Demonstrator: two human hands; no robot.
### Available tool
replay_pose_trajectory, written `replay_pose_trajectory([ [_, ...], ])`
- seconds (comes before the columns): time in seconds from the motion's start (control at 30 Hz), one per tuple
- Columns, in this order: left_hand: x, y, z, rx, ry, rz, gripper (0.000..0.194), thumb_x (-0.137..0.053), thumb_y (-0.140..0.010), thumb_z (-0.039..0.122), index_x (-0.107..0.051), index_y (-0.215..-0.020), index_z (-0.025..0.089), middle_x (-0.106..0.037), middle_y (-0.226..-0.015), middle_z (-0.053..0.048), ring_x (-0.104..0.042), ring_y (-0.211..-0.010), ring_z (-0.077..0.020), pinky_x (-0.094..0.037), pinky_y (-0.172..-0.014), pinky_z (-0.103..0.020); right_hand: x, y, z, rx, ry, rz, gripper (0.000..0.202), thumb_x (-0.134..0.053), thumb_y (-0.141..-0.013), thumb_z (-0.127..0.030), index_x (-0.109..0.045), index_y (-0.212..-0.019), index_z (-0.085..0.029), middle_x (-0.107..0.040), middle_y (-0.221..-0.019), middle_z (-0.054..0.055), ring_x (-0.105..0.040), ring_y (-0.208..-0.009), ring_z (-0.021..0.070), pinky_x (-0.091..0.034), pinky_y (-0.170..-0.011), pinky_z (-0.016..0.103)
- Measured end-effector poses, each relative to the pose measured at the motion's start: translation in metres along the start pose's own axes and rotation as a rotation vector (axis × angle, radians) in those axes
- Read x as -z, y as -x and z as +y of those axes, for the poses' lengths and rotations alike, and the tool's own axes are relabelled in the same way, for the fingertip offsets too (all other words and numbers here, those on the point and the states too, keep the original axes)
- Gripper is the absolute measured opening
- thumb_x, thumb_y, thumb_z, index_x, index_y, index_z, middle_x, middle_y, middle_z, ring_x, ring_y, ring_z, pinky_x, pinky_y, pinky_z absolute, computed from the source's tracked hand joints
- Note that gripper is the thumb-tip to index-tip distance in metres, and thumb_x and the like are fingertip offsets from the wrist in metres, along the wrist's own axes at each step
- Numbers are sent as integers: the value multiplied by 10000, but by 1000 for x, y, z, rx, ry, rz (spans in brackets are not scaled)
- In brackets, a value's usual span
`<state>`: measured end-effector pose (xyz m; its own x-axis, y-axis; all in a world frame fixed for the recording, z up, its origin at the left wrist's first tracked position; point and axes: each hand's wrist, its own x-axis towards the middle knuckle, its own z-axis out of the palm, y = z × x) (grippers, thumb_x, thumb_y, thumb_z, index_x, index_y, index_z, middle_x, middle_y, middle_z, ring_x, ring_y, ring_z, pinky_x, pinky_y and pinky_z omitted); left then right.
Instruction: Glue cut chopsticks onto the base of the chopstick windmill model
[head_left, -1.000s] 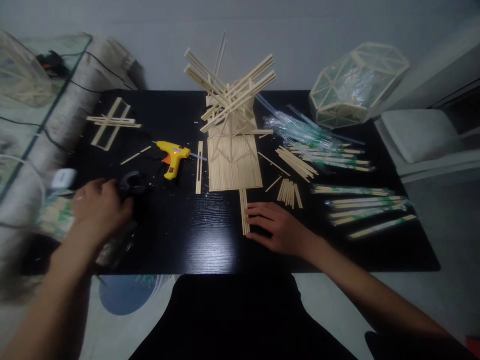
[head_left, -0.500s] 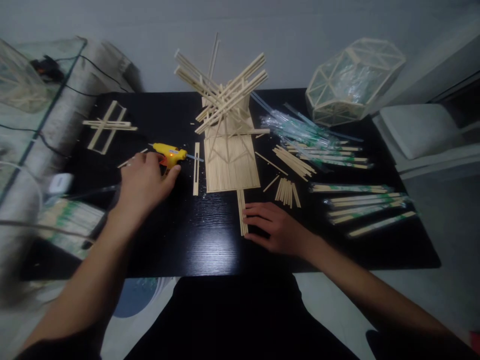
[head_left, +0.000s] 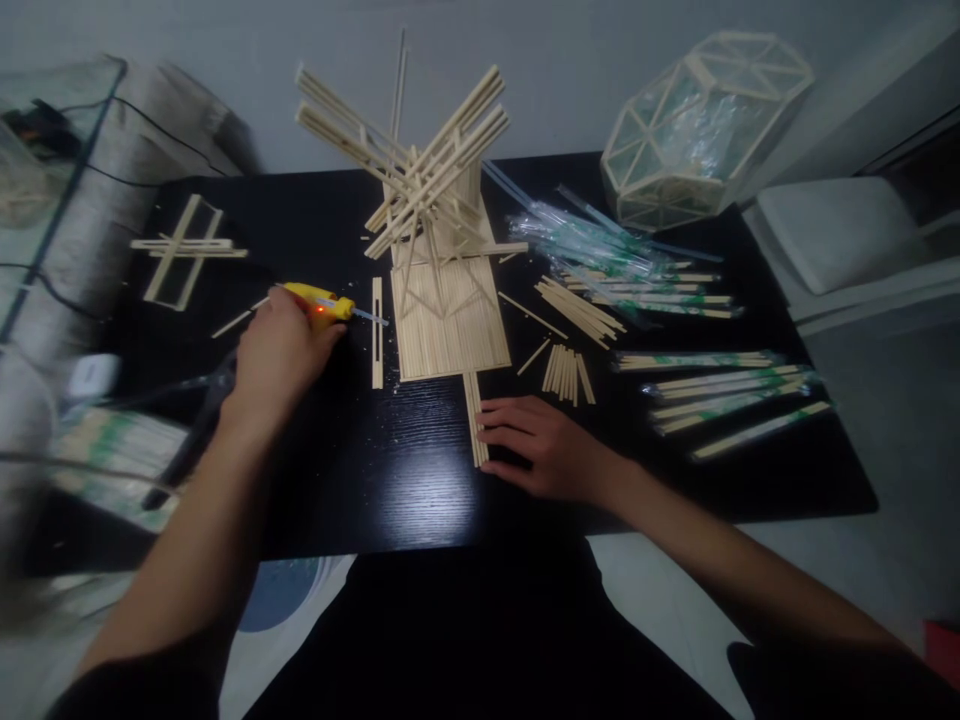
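Left hand (head_left: pixel 279 342): fingers curled over yellow gun (head_left: pixel 319 300), thumb at its near side; handle mostly covered, so can't tell how tight the grip is. Gun at 1 o'clock from that hand, small orange light showing, clear rod out its back end toward 3. Slotted piece (head_left: pixel 377 345) at 3, just past the rod. Loose stick (head_left: pixel 234 320) at 10, frame (head_left: pixel 174 262) of crossed sticks farther out at 10. Dark tool (head_left: pixel 199 425), blurred, at 8; left packs (head_left: pixel 124 460) beyond it.

Right hand (head_left: pixel 541 448): palm down, fingers slightly spread, fingertips touching right edge of strip (head_left: pixel 475 415). Strip flat on black table (head_left: pixel 337 455), at 9 to 10 o'clock from the hand, its far end meeting near edge of base (head_left: pixel 450 345). Base at 10 to 11, crossed blades (head_left: pixel 424 190) at 11, over base's far part. Short sticks (head_left: pixel 566 372) at 1, long sticks (head_left: pixel 581 315) past them. Right packs (head_left: pixel 724 385) between 2 and 3. Polyhedron (head_left: pixel 705 125) far out at 1.
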<state>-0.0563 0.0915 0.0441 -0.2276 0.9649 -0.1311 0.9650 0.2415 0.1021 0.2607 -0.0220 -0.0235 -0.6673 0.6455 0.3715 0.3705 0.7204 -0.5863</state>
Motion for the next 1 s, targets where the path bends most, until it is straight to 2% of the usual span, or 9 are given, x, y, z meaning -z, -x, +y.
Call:
replay_pose_trajectory([
  [0.17, -1, 0, -11, -11, -25, 48, 600, -704, -942, 436, -550, -1327, 3, -633, -1292, -286, -639, -1210, -424, -527, -1023, -552, 1, -1, -1, 10, 11, 11, 180, -678, -1011, -272, -704, -1171, -193, -764, -1183, 108, -665, -1312, 265, -584, -1060, 459],
  [0.37, -3, -3, -21, -11, 6, 44, 526, -681, -916, 475, -656, -1209, 39, -634, -1211, -229, -632, -1117, -356, -526, -1021, -555, 1, 0, -1, 5, 12, 6, 189, -681, -1007, -266, -708, -1175, -183, -765, -1186, 110, -666, -1311, 264, -586, -1048, 451],
  [0.53, -3, -1, -21, -16, 8, 58, 470, -672, -886, 375, -664, -1215, 40, -613, -1240, -228, -641, -1092, -342, -529, -1029, -542, 1, 0, -2, -5, 10, 3, 211, -681, -1007, -271, -702, -1200, -188, -765, -1199, 109, -663, -1315, 260, -581, -1059, 451],
  [0.73, 2, 11, -27, -73, -3, 93, 532, -641, -860, 402, -646, -1254, 45, -622, -1260, -220, -599, -1197, -351, -484, -1114, -519, 3, -1, -2, 2, 39, 2, 298, -688, -1014, -303, -658, -1272, -158, -763, -1206, 122, -675, -1291, 268, -585, -1056, 443],
  [0.9, -1, 22, -42, -83, 32, 239, 534, -613, -820, 418, -671, -1217, 66, -663, -1216, -209, -631, -1185, -365, -508, -1081, -531, 3, 0, -2, -10, 32, 0, 290, -677, -1020, -304, -656, -1283, -182, -762, -1217, 111, -667, -1308, 264, -584, -1060, 447],
  [1.0, -8, 35, -49, -56, 274, 337, 545, -658, -798, 507, -684, -1167, 107, -705, -1112, -145, -687, -991, -294, -583, -924, -459, 3, 0, -3, -25, 35, -3, 308, -680, -1019, -310, -652, -1296, -177, -762, -1217, 112, -665, -1313, 264, -581, -1065, 438],
])
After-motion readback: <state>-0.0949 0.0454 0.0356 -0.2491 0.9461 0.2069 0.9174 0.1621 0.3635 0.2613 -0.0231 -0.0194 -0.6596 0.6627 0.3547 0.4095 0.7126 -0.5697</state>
